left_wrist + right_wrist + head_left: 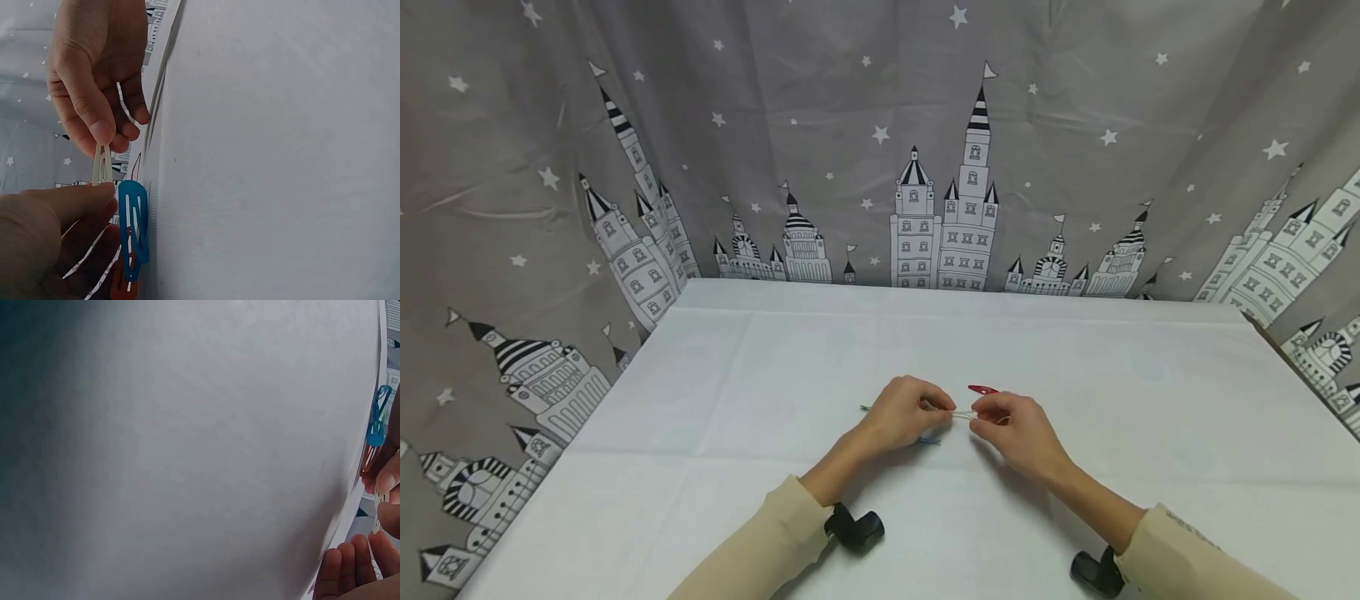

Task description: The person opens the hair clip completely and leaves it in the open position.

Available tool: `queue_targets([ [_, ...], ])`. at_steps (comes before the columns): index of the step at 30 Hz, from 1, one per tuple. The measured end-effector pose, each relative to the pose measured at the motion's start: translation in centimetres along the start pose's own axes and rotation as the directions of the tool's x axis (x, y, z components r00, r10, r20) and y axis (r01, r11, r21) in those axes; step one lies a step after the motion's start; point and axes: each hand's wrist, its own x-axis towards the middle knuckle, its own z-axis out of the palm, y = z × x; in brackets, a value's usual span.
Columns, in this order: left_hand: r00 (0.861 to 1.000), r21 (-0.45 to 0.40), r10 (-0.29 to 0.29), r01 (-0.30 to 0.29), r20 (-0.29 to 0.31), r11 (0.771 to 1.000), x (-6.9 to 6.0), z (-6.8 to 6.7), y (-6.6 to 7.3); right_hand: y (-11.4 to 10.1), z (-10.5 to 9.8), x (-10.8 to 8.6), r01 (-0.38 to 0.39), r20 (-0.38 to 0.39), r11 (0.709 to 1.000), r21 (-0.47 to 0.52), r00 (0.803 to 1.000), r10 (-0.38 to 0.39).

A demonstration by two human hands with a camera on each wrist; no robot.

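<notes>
A pale cream snap hair clip (102, 165) is held between the two hands, above the white table. The left hand (901, 412) pinches one end between thumb and fingers. At the other end, the right hand (1018, 433) pinches it with thumb and forefinger, its other fingers loosely bent. Beside the left hand on the table lies a blue snap hair clip (144, 215), partly covered by that hand in the head view. An orange clip (122, 284) shows behind it. Just beyond the right hand lies a red clip (982, 389), partly hidden.
The tip of a greenish clip (865, 407) sticks out left of the left hand. A white cloth covers the table (820, 350). Behind it hangs a grey curtain (820, 108) with castles and stars. Both wrists carry black camera mounts.
</notes>
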Motion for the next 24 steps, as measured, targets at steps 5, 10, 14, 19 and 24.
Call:
queue_targets([
  [5, 1.0, -0.006, 0.003, -0.003, -0.002, 1.0, 0.19, 0.1, -0.24, 0.21, -0.06, 0.17, -0.002, 0.004, 1.0, -0.004, 1.0, 0.002],
  [10, 1.0, -0.006, -0.005, 0.005, -0.006, 1.0, 0.29, 0.18, -0.44, 0.41, -0.06, 0.34, -0.016, 0.021, 1.0, -0.01, 1.0, 0.017],
  [14, 1.0, -0.012, -0.002, 0.002, -0.008, 1.0, 0.39, 0.36, -0.66, 0.59, 0.0, 0.45, -0.031, 0.028, 0.999, -0.023, 0.999, 0.032],
  [19, 1.0, -0.009, 0.011, -0.011, -0.008, 1.0, 0.41, 0.52, -0.83, 0.72, 0.04, 0.51, -0.033, 0.033, 0.999, -0.038, 0.999, 0.034],
  [24, 1.0, 0.013, 0.005, -0.005, 0.007, 1.0, 0.45, 0.53, -0.86, 0.73, 0.07, 0.55, -0.029, 0.03, 0.998, -0.05, 0.999, 0.031],
])
